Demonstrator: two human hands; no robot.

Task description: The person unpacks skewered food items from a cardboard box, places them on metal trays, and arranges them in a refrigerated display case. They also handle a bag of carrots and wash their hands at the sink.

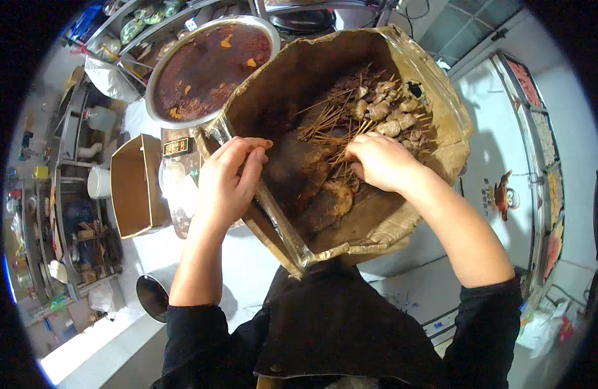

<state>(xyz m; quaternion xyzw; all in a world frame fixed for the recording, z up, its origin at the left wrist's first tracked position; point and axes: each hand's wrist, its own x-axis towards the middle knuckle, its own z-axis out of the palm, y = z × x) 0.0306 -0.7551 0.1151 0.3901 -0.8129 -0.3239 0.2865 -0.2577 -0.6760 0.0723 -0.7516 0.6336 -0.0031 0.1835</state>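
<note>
A worn, brown-lined cardboard box [323,238] with clear tape along its edges stands tilted before me. Inside lie bamboo skewers [323,124], many bearing chunks of cooked meat [379,111]. Breaded-looking brown pieces [340,197] rest lower down in it. My right hand [381,158] reaches into the box, fingers curled over the stick ends; whether they grip any is hidden. At the box's left rim is my left hand [236,170], its thumb and forefinger close together. Nothing shows between those fingertips, and I cannot tell whether the other fingers hold the rim.
A wide metal basin [150,92] of dark red, oily liquid stands behind the box to the left. Further left are an open cardboard carton [128,194], a white bucket [98,182] and metal shelving [60,194]. A glass-topped display case [532,170] stands on the right.
</note>
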